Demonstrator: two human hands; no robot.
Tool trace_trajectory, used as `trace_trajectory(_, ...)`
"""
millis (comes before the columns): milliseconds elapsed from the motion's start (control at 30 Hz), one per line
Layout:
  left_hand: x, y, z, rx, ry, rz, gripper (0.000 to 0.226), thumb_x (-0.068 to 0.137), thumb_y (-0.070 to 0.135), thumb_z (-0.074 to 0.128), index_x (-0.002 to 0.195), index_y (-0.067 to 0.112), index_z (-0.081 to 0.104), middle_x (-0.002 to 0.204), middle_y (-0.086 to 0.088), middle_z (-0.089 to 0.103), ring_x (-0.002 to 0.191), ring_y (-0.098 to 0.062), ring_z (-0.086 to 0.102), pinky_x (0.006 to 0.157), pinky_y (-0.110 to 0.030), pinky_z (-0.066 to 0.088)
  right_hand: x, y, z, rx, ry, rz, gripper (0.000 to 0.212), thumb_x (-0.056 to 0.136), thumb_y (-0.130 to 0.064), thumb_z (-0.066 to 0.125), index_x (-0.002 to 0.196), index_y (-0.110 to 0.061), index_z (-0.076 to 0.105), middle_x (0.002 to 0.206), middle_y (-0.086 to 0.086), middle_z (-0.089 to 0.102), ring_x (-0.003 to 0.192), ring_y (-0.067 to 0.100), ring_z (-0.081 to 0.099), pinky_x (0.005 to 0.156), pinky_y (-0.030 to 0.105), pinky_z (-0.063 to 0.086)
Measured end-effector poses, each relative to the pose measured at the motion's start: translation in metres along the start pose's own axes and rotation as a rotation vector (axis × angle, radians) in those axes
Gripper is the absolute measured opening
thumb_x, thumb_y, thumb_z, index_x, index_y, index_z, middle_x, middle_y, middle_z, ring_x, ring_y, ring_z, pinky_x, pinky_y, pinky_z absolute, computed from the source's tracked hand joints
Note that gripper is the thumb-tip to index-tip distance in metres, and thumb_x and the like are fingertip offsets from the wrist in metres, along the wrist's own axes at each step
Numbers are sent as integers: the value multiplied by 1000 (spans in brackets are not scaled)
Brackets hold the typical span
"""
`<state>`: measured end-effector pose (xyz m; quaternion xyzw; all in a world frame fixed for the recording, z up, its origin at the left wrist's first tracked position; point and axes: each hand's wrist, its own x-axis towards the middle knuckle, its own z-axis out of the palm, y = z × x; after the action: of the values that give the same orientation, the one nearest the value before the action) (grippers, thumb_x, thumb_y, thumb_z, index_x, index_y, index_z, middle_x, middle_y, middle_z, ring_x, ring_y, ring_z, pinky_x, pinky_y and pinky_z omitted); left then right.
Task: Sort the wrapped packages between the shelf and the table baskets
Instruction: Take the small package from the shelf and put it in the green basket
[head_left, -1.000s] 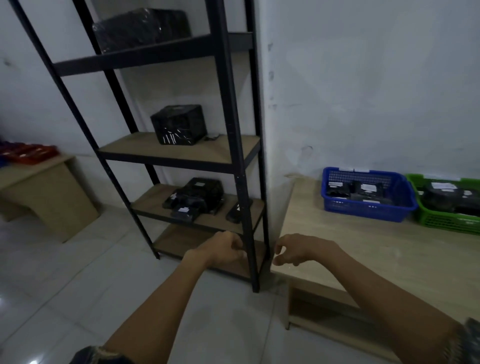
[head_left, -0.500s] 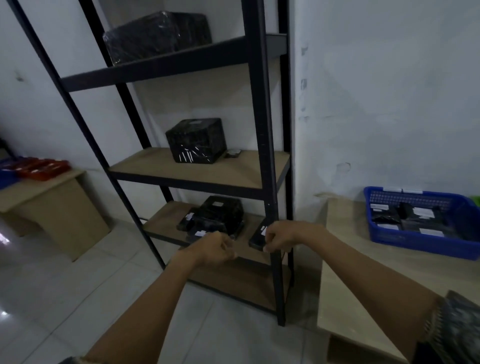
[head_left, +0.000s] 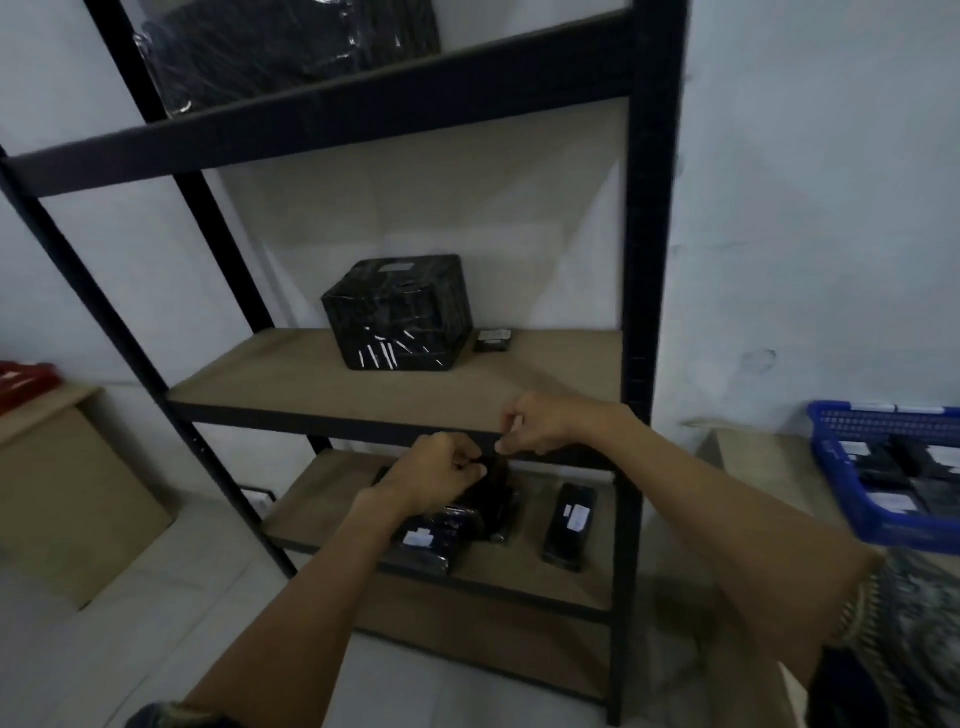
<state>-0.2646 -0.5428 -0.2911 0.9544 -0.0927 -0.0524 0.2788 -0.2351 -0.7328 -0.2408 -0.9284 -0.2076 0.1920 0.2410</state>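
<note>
Packages (head_left: 442, 526) on lower shelf (head_left: 311, 501) lie half hidden behind left hand (head_left: 432, 479).

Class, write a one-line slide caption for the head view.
Fingers curled, left hand and right hand hover before wrapped packages on the lower shelf.

1. Left hand (head_left: 441, 473): fingers curled into the palm, back of the hand turned up toward the camera, thumb lying against the forefinger.
2. Right hand (head_left: 543, 423): fingers curled, thumb tip close to the forefinger tip. It sits slightly higher than the left hand and just beside it.
3. Left forearm (head_left: 311, 597): bare, extended forward from the lower left.
4. Right forearm (head_left: 701, 493): bare, extended from the lower right and angled inward. A patterned sleeve (head_left: 909, 639) covers the upper arm.
</note>
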Motion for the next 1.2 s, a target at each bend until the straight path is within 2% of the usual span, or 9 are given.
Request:
trace_trajectory(133, 37, -30, -26, -29, -19, 51, 19, 87, 25, 66, 103, 14, 67, 98, -4, 70, 94, -20, 65, 89, -37, 52, 51, -14, -5, -41, 49, 47, 31, 84, -36, 67, 105, -16, 61, 93, 3, 62, 81, 18, 57, 77, 31, 49)
trace_trajectory(233, 64, -49, -35, -37, -37, 72, 11, 87, 24, 66, 93, 15, 67, 93, -3, 71, 89, -19, 66, 85, -38, 53, 80, -19, -7, -36, 61, 76, 26, 84, -36, 67, 103, -19, 61, 79, -4, 59, 68, 11, 54, 64, 23, 45)
trace_trajectory(433, 110, -68, -31, 9, -34, 129, 18, 86, 22, 66, 102, 17, 72, 102, -1, 70, 99, -17, 63, 83, -22, 45, 130, -7, -17, -1, 29, 139, 31, 85, -32, 69, 108, -12, 61, 98, 6, 60, 70, 13, 53, 52, 20, 42)
trace_trajectory(567, 142, -77, -22, 186, 41, 170, 32, 83, 37, 64, 113, 26, 69, 109, -7, 64, 105, -24, 56, 92, -31, 45, 159, 11, -16, -82, 59, 196, 30, 84, -40, 66, 106, -20, 62, 108, 4, 62, 90, 17, 57, 75, 27, 48)
trace_trajectory(700, 166, -83, -7, 259, 120, 140, 40, 87, 46, 55, 120, 24, 60, 120, -3, 55, 114, -24, 49, 95, -35, 41, 176, 29, -12, -45, 164, 209, 44, 86, -38, 62, 124, -18, 56, 128, 6, 56, 110, 24, 56, 95, 33, 47)
trace_trajectory(800, 168, -85, 7, 343, 180, 139, 53, 85, 56, 34, 126, 26, 52, 129, 1, 49, 119, -20, 43, 97, -36, 35, 183, 45, -7, -136, 261, 222, 58, 89, -33, 57, 141, -17, 38, 143, 9, 40, 125, 30, 45, 102, 32, 38)
trace_trajectory(900, 167, -87, 12, 328, 224, 138, 68, 76, 61, 17, 126, 28, 50, 131, 3, 48, 121, -18, 41, 100, -36, 32, 193, 58, 5, -250, 369, 252, 63, 93, -43, 47, 147, -18, 27, 153, 7, 27, 136, 27, 33, 109, 37, 26)
trace_trajectory(1033, 165, -87, 14, 348, 252, 150, 73, 76, 61, 13, 128, 28, 51, 134, 3, 48, 123, -18, 40, 102, -35, 30, 212, 64, 19, -313, 434, 273, 59, 96, -49, 29, 147, -19, 25, 158, 7, 17, 144, 23, 16, 112, 43, 17)
trace_trajectory(1200, 167, -88, 16, 334, 276, 157, 65, 80, 59, 20, 124, 25, 55, 130, 1, 51, 119, -21, 44, 99, -38, 32, 231, 62, 13, -338, 456, 248, 61, 97, -47, 29, 150, -18, 20, 160, 8, 6, 147, 25, 7, 115, 41, 14)
